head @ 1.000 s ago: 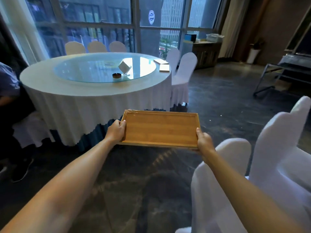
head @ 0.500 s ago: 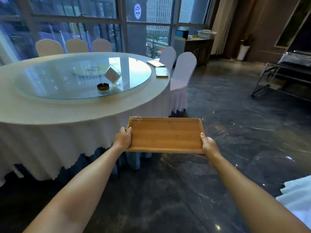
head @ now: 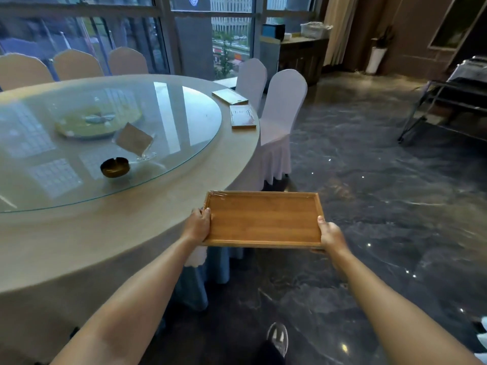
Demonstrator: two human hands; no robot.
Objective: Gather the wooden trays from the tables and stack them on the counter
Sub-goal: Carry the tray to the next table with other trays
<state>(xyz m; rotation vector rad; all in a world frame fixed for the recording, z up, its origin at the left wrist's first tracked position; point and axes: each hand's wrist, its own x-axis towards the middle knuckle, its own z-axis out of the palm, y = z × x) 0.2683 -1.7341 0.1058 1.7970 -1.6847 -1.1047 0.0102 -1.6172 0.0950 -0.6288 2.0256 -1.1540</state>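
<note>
I carry a flat rectangular wooden tray point(head: 263, 219), wrapped in clear film, level in front of me beside the round table. My left hand point(head: 197, 225) grips its left short edge and my right hand point(head: 330, 234) grips its right short edge. Two more wooden trays lie on the far right rim of the round table point(head: 131, 227): the nearer tray point(head: 242, 116) and the farther tray point(head: 229, 96). A wooden counter point(head: 303, 52) stands by the window at the back.
The table has a glass turntable point(head: 168, 111) with a dark ashtray point(head: 115, 167) and a clear card stand point(head: 135, 140). White-covered chairs point(head: 279, 117) line the table's right side. A metal trolley point(head: 453, 101) stands at far right. Dark polished floor stretches ahead.
I have walked closer to the round table, which now lies right beside my left arm. The white chairs at lower right have dropped out of view. The tray stays in both hands.
</note>
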